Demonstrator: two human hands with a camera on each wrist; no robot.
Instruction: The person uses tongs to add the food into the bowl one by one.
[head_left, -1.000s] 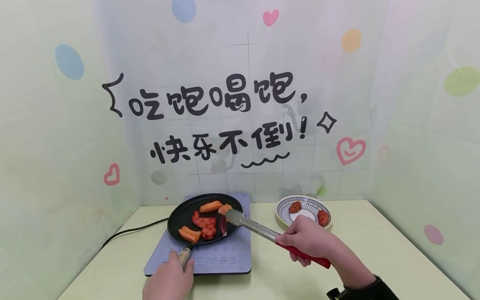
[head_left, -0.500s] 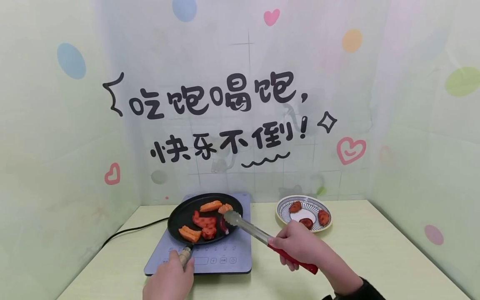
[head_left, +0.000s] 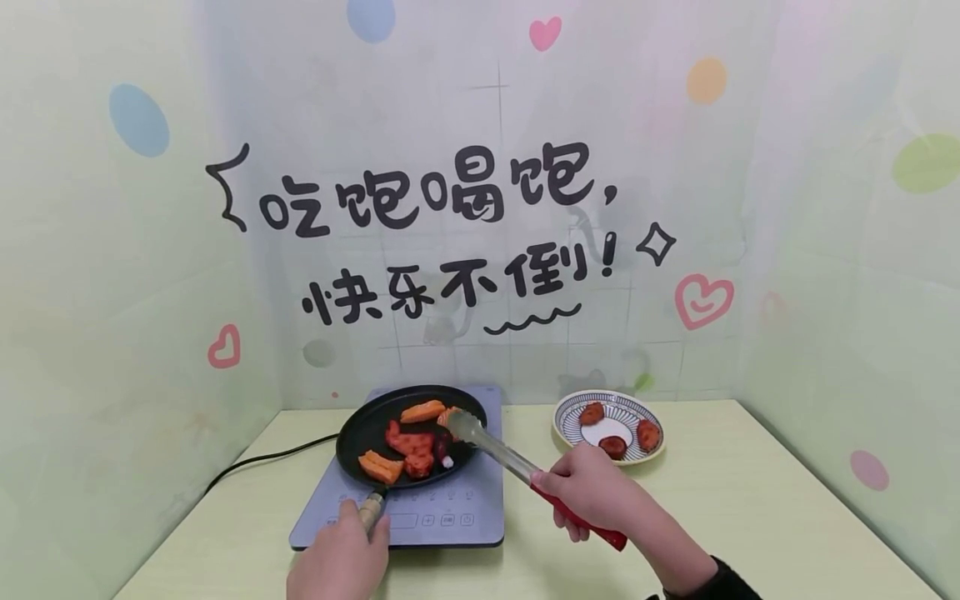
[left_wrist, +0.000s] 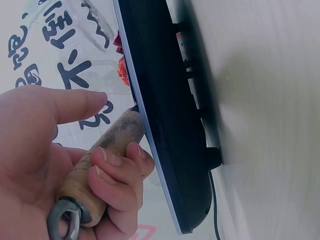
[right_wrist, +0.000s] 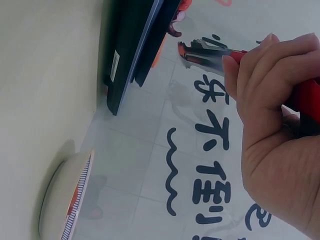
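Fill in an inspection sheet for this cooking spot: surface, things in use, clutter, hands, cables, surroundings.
Surface: pale table under the hotplate and the plate.
Things in use: black pan on the hotplate, holding orange and red food pieces; tongs with tips over the pan's right side; three reddish pieces on the plate.
Clutter: nothing seen.
Hands: left hand grips the pan's wooden handle; right hand holds the tongs.
Cables: one black cable, running from the hotplate to the table's left edge.
Surroundings: printed backdrop behind and at both sides.
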